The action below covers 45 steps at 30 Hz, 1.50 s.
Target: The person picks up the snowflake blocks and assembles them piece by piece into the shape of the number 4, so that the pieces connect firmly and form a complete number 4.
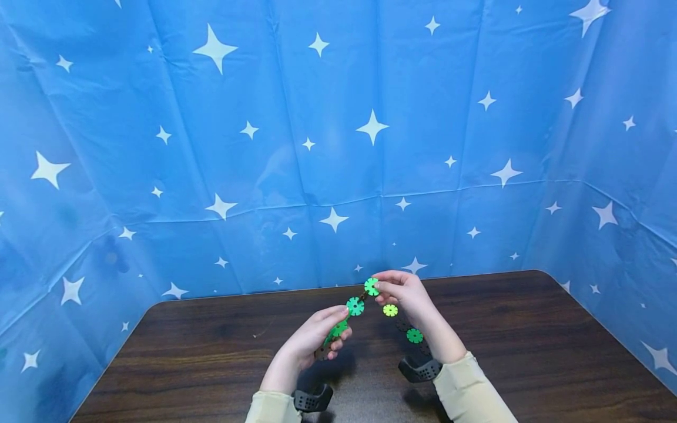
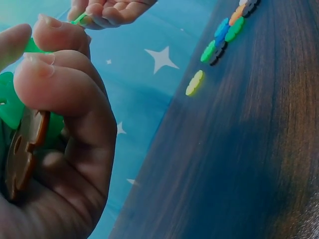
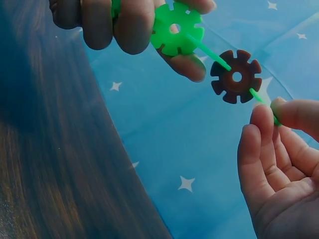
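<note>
A chain of notched plastic discs stretches between both hands, above the table. My right hand (image 1: 406,295) pinches the bright green disc (image 1: 372,286) at its upper end. A brown disc (image 3: 236,77) links that one to another green disc (image 3: 174,30), best seen in the right wrist view. My left hand (image 1: 312,338) grips the chain near this second green disc, thumb on top. More green pieces and a brown disc (image 2: 29,149) lie within the left hand's curled fingers, which partly hide them.
On the dark wooden table (image 1: 211,358), a yellow disc (image 1: 390,310) and a green disc (image 1: 415,335) lie by the right forearm. Blue (image 2: 222,32), orange (image 2: 237,15) and black discs continue that row. A blue star-printed curtain (image 1: 338,147) stands behind the table.
</note>
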### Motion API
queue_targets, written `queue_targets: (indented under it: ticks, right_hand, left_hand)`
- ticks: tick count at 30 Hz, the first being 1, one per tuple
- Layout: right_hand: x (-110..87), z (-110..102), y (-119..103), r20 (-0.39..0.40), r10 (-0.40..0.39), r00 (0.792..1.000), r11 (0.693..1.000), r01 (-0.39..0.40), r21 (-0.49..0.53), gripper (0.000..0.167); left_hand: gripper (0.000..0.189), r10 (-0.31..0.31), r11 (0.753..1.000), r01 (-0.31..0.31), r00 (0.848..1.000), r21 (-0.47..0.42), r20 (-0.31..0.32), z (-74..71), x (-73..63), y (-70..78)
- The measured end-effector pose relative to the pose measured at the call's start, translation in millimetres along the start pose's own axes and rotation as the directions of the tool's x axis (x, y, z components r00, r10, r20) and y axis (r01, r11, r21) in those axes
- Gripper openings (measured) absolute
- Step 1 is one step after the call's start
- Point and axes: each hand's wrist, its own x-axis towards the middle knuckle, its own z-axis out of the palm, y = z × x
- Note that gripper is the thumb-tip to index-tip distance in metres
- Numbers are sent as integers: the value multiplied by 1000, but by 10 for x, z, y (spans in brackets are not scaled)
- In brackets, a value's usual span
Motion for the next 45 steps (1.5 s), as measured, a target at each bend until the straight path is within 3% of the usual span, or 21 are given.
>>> queue_targets:
  ticks: [18, 37, 45]
  right_hand:
    - [-5, 48, 30, -17, 28, 999, 999, -28, 30, 26]
    - [5, 32, 51, 13, 27, 1000, 1000, -27, -1, 24]
    - [-1, 35, 75, 21, 22, 1000, 999, -21, -35, 25]
  left_hand:
    - [34, -15, 999, 15, 1000, -29, 21, -12, -6, -12]
    - [34, -34, 999, 35, 999, -38, 31, -26, 7, -26]
    - [42, -49, 998, 50, 998, -44, 28, -33, -11, -28]
